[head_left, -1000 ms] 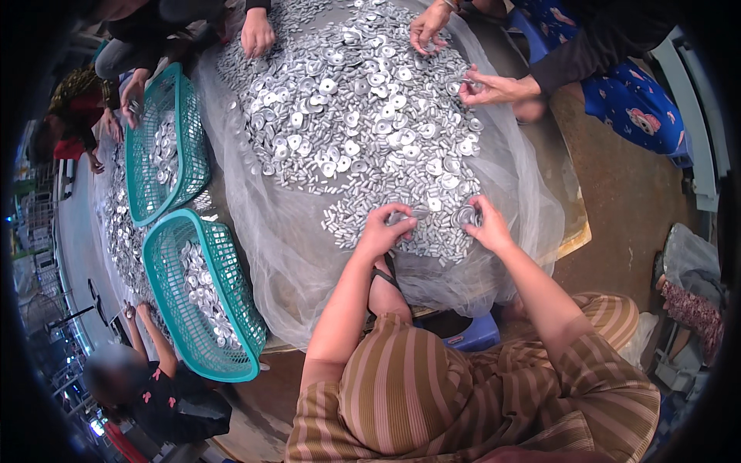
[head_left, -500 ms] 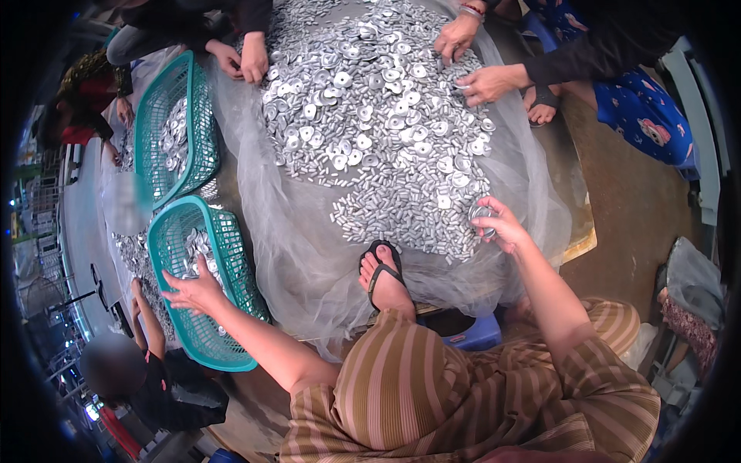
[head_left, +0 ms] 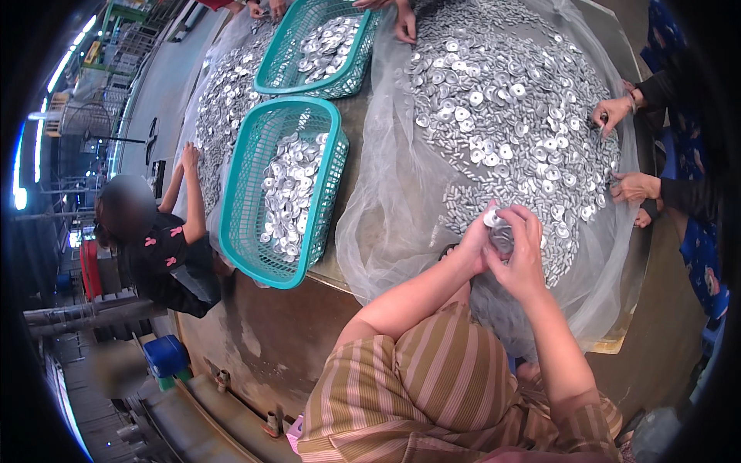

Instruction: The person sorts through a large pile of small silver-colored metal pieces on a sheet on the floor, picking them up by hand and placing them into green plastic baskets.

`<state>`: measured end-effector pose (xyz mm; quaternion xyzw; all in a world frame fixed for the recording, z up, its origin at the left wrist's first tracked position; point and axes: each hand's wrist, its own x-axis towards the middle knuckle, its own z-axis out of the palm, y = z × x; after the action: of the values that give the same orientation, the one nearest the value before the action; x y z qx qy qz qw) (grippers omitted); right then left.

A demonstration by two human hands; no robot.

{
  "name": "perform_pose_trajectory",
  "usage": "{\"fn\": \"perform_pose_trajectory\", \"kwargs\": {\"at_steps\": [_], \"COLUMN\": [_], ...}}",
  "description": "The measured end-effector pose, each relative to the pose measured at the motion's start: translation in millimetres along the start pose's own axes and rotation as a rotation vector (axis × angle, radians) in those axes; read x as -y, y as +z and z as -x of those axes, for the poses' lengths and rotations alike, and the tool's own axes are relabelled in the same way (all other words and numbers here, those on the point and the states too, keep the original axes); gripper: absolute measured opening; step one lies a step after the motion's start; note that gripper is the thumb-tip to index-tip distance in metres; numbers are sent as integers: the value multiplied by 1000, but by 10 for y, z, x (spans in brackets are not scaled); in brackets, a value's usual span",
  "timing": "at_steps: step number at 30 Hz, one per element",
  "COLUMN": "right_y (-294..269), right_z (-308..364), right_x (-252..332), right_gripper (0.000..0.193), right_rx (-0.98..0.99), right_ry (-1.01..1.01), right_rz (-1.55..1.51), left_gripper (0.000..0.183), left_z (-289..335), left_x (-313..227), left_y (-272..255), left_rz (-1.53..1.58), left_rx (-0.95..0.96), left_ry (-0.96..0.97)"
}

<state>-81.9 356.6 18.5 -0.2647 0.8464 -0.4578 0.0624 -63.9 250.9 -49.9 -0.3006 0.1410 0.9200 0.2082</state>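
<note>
My left hand (head_left: 474,245) and my right hand (head_left: 526,253) meet in front of my body, over the near edge of a large pile of metal pieces. Between them is a small bunch of shiny round metal discs (head_left: 502,238), with the fingers of both hands curled about it. My palms partly hide the discs. The pile (head_left: 494,116) mixes dished discs with small grey cylinders on a translucent plastic sheet (head_left: 378,224). To the left stands a teal plastic basket (head_left: 234,166) with many similar discs (head_left: 289,193) inside.
Beyond it stands a second teal basket (head_left: 305,91) with more discs. A co-worker's hands (head_left: 614,116) reach into the pile from the right; another hand (head_left: 405,23) is at its far edge. At left, a person in a black shirt (head_left: 166,251) works at another pile (head_left: 224,92).
My left hand has come from over the near basket to my right hand, which held discs at the pile's edge. The view has turned left, so the baskets appear nearer the middle.
</note>
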Motion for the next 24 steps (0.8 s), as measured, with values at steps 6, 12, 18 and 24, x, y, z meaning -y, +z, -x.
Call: {"fn": "perform_pose_trajectory", "kwargs": {"at_steps": [6, 12, 18, 24], "right_y": [-167, -626, -345, 46], "right_z": [48, 301, 459, 739], "right_x": [-180, -1371, -1963, -1416], "right_gripper": [35, 35, 62, 48], "right_rx": [-124, -276, -56, 72], "right_ry": [-26, 430, 576, 336], "right_rz": [-13, 205, 307, 434], "left_gripper": [37, 48, 58, 33], "left_z": [357, 1455, 1300, -128], "left_x": [-540, -1857, -1894, -564], "left_y": [-140, -583, -483, 13], "left_rz": [137, -165, -1568, -1960], "left_rx": [-144, -462, -1420, -235], "left_ry": [294, 1353, 1583, 1038]}}
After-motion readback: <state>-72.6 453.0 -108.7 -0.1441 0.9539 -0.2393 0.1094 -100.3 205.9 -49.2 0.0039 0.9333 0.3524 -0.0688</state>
